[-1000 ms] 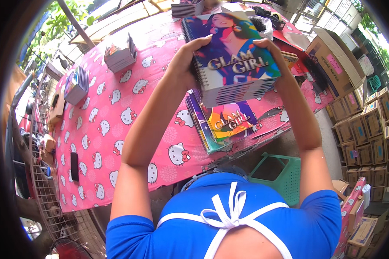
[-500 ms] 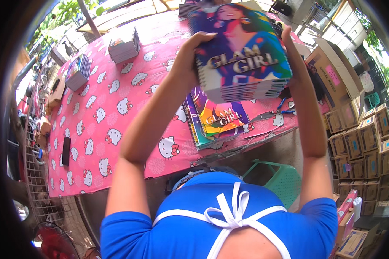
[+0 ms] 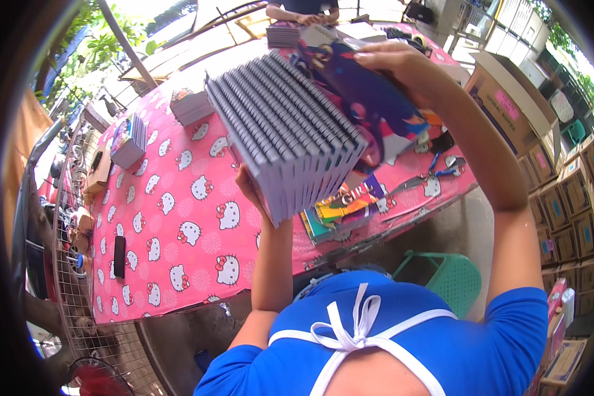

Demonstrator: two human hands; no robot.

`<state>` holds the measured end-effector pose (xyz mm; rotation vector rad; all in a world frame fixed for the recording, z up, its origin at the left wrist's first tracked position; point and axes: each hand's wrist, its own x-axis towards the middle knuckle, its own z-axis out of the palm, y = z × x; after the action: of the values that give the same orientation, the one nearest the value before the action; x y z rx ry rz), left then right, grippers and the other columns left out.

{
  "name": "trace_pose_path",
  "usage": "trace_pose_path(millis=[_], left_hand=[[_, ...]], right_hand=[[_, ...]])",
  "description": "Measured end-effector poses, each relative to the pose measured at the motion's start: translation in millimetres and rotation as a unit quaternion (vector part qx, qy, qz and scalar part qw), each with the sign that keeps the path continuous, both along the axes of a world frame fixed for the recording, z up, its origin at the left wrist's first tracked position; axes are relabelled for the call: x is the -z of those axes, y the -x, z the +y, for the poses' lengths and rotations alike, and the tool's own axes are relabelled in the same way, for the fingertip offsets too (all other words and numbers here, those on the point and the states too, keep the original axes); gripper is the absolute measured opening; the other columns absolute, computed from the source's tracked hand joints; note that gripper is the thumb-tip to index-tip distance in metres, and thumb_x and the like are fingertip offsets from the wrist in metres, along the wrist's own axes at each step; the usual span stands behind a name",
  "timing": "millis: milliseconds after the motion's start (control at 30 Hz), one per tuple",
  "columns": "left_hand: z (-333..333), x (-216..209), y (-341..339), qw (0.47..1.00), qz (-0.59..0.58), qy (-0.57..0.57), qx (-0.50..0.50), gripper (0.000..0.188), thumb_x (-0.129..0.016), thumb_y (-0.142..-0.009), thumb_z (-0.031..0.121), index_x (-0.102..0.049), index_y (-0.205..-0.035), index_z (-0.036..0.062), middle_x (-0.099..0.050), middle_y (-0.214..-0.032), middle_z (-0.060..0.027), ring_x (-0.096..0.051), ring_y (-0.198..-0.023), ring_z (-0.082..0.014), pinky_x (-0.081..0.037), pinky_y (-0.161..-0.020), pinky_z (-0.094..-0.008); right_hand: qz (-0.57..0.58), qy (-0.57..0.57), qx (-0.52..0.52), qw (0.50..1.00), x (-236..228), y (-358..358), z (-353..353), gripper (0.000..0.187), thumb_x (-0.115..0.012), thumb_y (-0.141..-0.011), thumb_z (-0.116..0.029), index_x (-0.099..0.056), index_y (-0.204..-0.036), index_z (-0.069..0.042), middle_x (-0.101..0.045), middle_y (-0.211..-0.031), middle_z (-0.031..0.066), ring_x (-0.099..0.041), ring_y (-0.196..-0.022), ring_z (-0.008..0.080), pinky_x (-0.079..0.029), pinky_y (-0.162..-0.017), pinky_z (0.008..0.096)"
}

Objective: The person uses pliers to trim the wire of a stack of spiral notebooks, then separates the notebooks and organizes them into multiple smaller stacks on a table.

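Observation:
A thick stack of spiral notebooks (image 3: 287, 125) is held above the table, turned so that its dark coil spines face up. My left hand (image 3: 249, 190) is closed on its lower left side, the fingers mostly hidden behind the stack. At the right end, a notebook with a dark blue and purple cover (image 3: 369, 92) leans away from the others. My right hand (image 3: 402, 69) grips that notebook's upper edge. Beneath the stack, more colourful notebooks (image 3: 350, 210) lie on the table near its front edge.
Two notebook piles (image 3: 129, 142) (image 3: 191, 109) stand at the left on the pink cat-print tablecloth (image 3: 171, 231), along with a black bar-shaped object (image 3: 119, 257). Blue-handled pliers (image 3: 435, 165) lie at the right. Cartons (image 3: 567, 204) and a green stool (image 3: 442, 280) stand nearby. Another person (image 3: 303, 12) is across the table.
The stack has been turned from covers facing me to spines up and has shifted left. My left hand has dropped to its lower side; the right-end notebook now tilts apart.

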<state>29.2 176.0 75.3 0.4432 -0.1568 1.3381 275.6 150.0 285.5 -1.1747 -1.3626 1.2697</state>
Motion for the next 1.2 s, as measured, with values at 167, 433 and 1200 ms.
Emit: trace_pose_path(millis=[167, 433, 1200], left_hand=[[5, -1, 16, 1.000, 0.003, 0.012, -0.028, 0.042, -0.049, -0.088, 0.039, -0.053, -0.113, 0.0059, -0.061, -0.103, -0.0092, -0.061, -0.088, -0.0225, -0.051, -0.078, -0.0352], [15, 13, 30, 0.999, 0.017, 0.022, -0.045, 0.039, -0.048, -0.089, 0.042, -0.056, -0.104, 0.0072, -0.062, -0.095, -0.0076, -0.061, -0.083, -0.0210, -0.051, -0.074, -0.0349], [9, -37, -6, 0.921, 0.376, -0.089, -0.038, 0.059, -0.071, -0.064, 0.005, -0.044, -0.117, 0.0056, -0.057, -0.093, -0.0074, -0.060, -0.076, -0.0164, -0.054, -0.066, -0.0304]], right_hand=[[0.062, 0.004, -0.016, 0.998, 5, -44, -9, 0.029, -0.051, -0.093, -0.011, -0.051, -0.117, 0.005, -0.064, -0.100, 0.0094, -0.065, -0.082, 0.0123, -0.056, -0.072, 0.0260], [0.086, 0.024, -0.020, 0.996, 18, -5, 4, 0.023, -0.050, -0.093, -0.010, -0.055, -0.111, 0.004, -0.066, -0.095, 0.0106, -0.067, -0.073, 0.0145, -0.057, -0.067, 0.0281], [-0.005, -0.140, -0.002, 0.990, 127, -8, -21, 0.113, -0.078, -0.062, -0.054, -0.022, -0.143, 0.001, -0.042, -0.135, 0.0144, -0.042, -0.122, 0.0220, -0.031, -0.105, 0.0337]])
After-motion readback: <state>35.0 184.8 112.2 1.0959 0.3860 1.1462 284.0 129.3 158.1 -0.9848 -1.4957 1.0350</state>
